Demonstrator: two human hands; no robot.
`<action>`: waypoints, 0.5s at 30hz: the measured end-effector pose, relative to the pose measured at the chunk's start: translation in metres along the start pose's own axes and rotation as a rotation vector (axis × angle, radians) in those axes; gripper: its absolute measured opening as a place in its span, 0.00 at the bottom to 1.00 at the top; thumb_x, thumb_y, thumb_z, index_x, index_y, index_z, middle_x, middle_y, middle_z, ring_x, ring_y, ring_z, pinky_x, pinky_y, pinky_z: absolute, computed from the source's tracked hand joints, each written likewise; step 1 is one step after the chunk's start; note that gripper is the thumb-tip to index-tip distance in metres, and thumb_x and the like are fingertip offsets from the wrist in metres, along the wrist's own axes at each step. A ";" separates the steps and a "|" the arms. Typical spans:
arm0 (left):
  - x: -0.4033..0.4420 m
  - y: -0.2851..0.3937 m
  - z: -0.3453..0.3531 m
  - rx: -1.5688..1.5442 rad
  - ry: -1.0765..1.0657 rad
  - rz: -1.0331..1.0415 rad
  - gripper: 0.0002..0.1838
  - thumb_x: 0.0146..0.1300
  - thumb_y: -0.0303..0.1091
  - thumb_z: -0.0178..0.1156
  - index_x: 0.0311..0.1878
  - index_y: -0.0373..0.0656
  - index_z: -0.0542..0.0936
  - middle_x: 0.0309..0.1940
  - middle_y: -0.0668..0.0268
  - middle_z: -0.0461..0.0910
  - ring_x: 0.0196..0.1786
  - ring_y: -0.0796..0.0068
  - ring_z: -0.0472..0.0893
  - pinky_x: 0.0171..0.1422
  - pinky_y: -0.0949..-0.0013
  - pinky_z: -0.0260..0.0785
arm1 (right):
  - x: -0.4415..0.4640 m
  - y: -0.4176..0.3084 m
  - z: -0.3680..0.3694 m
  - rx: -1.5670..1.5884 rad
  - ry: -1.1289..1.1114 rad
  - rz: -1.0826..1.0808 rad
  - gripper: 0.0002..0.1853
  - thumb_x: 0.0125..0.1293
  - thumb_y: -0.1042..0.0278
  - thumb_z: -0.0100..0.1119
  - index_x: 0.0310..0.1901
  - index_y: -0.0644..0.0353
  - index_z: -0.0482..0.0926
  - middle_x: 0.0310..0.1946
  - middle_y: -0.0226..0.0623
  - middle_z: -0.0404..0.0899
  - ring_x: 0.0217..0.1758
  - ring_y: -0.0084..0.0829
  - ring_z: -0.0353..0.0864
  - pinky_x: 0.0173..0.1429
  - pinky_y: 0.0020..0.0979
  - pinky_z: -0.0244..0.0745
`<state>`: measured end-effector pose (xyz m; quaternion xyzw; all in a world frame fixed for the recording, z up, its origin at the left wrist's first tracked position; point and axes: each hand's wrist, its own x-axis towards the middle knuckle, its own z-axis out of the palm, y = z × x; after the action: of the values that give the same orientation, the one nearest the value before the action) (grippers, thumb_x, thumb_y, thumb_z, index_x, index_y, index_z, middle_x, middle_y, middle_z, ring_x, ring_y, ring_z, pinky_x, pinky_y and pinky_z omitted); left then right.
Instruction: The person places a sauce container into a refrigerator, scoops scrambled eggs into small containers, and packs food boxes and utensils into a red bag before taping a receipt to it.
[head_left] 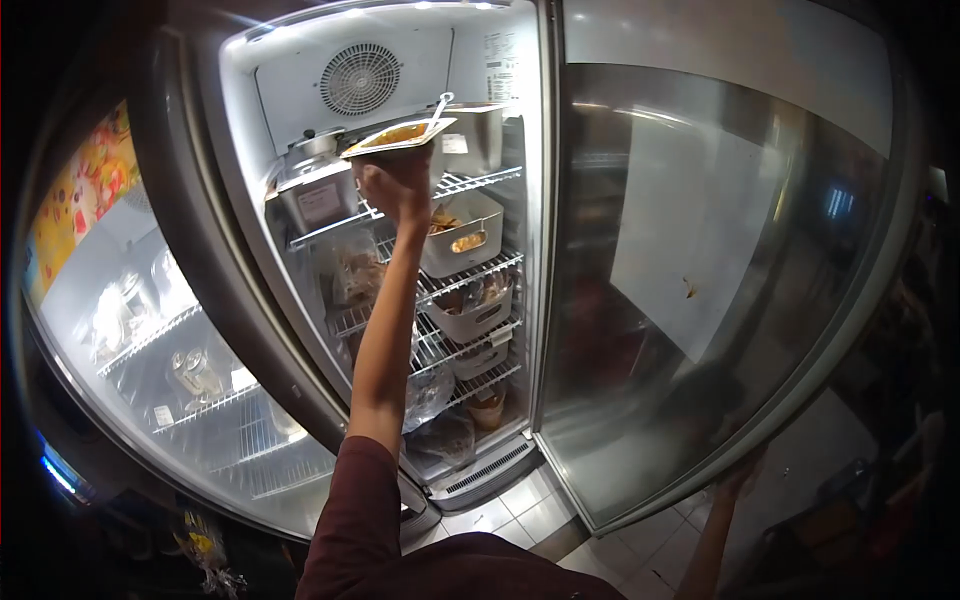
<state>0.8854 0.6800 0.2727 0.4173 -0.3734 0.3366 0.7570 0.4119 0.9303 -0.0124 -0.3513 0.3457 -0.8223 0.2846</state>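
Note:
My left hand (398,190) is raised at the top shelf of the open fridge, its fingers closed round a metal container (405,136) with orange-brown food and a light-handled utensil (438,110) in it. Beside that container on the shelf are a lidded metal container (315,200) with a label, to the left, and a tall metal container (482,140), to the right. Low on the right, my right hand (737,478) is at the lower edge of the open fridge door (590,400); it is dim, and its fingers are hard to make out.
Lower wire shelves (470,275) carry white baskets (465,240) and bagged food (355,270). A closed glass door (200,370) stands to the left, with jars behind it. White floor tiles (515,500) show below the fridge.

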 end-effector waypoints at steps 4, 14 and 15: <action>-0.006 -0.025 0.030 0.303 -0.101 -0.126 0.45 0.28 0.58 0.71 0.41 0.25 0.68 0.46 0.44 0.70 0.48 0.48 0.71 0.54 0.57 0.64 | 0.002 0.000 0.000 -0.039 0.010 -0.053 0.29 0.65 0.46 0.38 0.54 0.66 0.62 0.39 0.41 0.74 0.41 0.33 0.75 0.46 0.31 0.72; -0.009 -0.084 0.066 0.280 -0.092 0.020 0.48 0.29 0.62 0.69 0.40 0.28 0.62 0.34 0.45 0.72 0.37 0.49 0.76 0.43 0.56 0.69 | -0.020 0.014 -0.014 -0.323 0.097 -0.120 0.30 0.65 0.47 0.37 0.58 0.66 0.57 0.48 0.48 0.69 0.49 0.38 0.71 0.56 0.34 0.66; -0.010 -0.090 0.065 0.272 -0.149 0.038 0.47 0.30 0.63 0.68 0.40 0.27 0.63 0.35 0.44 0.72 0.38 0.49 0.75 0.44 0.57 0.69 | -0.025 0.013 -0.015 -0.377 0.076 -0.131 0.30 0.65 0.47 0.37 0.60 0.65 0.56 0.50 0.48 0.68 0.51 0.39 0.70 0.58 0.34 0.64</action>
<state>0.9359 0.5827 0.2540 0.5329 -0.3875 0.3665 0.6569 0.4178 0.9455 -0.0397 -0.3888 0.4804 -0.7724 0.1463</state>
